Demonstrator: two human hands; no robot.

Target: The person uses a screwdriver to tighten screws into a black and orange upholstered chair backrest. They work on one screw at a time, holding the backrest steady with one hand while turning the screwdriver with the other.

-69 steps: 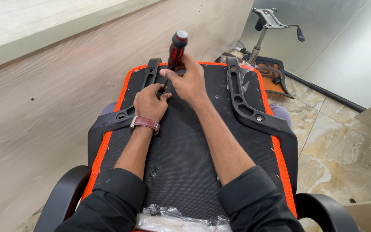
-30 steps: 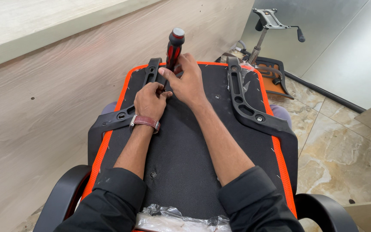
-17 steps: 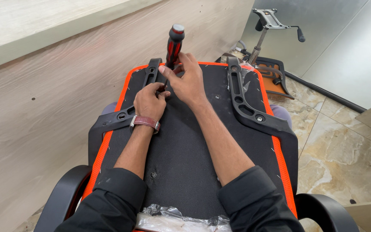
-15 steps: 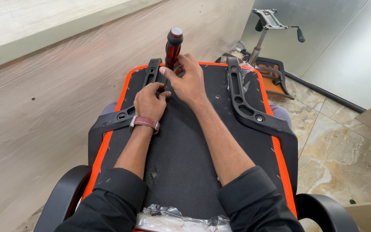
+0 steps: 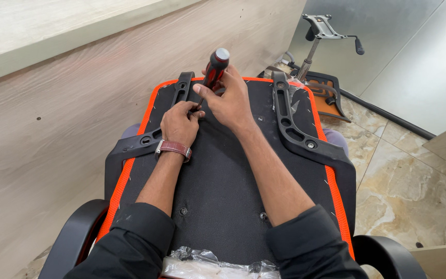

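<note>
Upright, the red-and-black-handled screwdriver stands gripped in the right hand, tip beside the left black plastic armrest bracket, where left-hand fingers pinch closed.

hands on chair seat, brackets either side

Black seat underside edged orange, red-and-black screwdriver, maroon watch strap.

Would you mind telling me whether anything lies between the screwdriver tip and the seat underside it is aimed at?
Nothing visible does. The right hand grips the screwdriver; the left hand sits at its tip, hiding the contact point on the seat underside.
</note>
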